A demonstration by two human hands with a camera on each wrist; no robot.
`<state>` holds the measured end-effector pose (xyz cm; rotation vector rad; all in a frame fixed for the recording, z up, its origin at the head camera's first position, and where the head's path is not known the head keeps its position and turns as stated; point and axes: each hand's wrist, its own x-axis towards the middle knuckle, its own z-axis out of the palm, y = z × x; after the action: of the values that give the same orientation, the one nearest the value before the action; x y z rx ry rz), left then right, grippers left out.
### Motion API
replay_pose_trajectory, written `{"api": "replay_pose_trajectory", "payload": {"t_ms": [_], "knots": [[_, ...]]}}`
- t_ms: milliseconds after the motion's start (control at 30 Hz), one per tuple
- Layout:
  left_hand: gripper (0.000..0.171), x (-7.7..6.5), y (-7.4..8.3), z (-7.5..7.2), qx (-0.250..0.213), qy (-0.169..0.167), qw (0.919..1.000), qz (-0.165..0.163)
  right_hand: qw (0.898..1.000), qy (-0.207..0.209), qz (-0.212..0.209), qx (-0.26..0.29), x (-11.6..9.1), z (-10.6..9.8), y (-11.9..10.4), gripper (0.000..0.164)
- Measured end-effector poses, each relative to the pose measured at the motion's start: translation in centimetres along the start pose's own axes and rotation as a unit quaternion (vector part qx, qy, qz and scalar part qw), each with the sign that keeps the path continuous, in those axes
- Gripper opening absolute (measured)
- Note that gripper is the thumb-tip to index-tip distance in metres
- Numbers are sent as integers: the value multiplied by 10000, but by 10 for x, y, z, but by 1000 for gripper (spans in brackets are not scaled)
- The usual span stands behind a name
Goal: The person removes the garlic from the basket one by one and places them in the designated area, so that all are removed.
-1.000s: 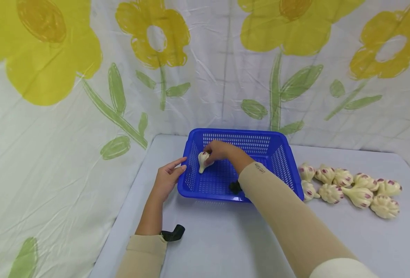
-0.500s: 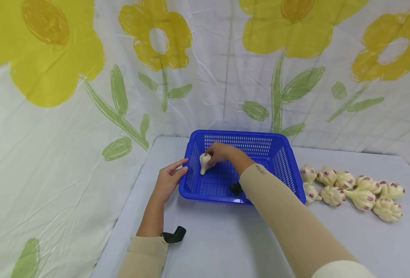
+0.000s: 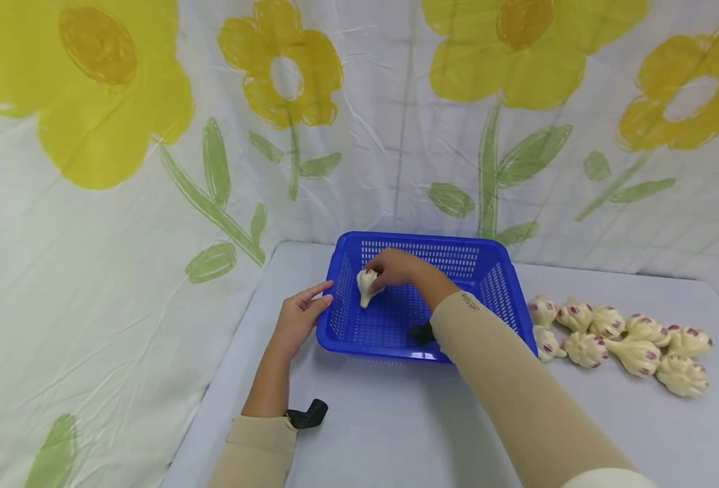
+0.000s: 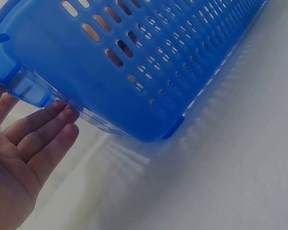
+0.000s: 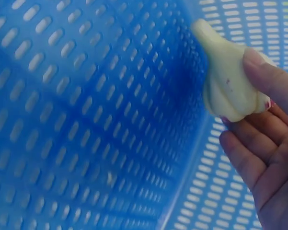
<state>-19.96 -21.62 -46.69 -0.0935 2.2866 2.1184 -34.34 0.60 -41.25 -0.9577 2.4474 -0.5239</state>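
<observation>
My right hand [image 3: 394, 266] reaches into the blue plastic basket [image 3: 371, 350] and grips a garlic bulb [image 3: 366, 287] near the left wall. The bulb is cream with purple patches. In the right wrist view, the thumb lies across the garlic bulb [image 5: 230, 79] with fingers behind it, and its stem points up and left. My left hand [image 3: 296, 318] is at the basket's left side, index finger and thumb reaching its rim. The left wrist view shows nearly straight fingers [image 4: 48, 139] touching the basket's outer side [image 4: 96, 72] below the rim.
Several garlic bulbs [image 3: 633, 355] lie in two rows on the white table [image 3: 383, 420], right of the basket. Behind the table hangs a white cloth [image 3: 371, 169] printed with yellow flowers. A black wrist camera [image 3: 307, 413] sticks out from the left sleeve.
The whole head view has shifted slightly, moving the scene a little down and right. My right hand still holds the garlic bulb inside the basket; my left hand stays at the rim.
</observation>
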Motion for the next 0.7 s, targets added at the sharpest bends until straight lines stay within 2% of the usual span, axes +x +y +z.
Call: {"api": "replay_pose_trajectory", "payload": {"t_ms": [200, 433, 700], "knots": [[45, 2, 2, 0, 74, -18, 10000, 5, 9982, 464, 92, 362, -22, -19, 6, 49], [43, -1, 7, 1, -109, -71, 9999, -44, 9920, 1123, 205, 548, -59, -48, 14, 52], [42, -1, 2, 2, -58, 83, 9999, 96, 9737, 2235, 375, 225, -120, -73, 31, 54]]}}
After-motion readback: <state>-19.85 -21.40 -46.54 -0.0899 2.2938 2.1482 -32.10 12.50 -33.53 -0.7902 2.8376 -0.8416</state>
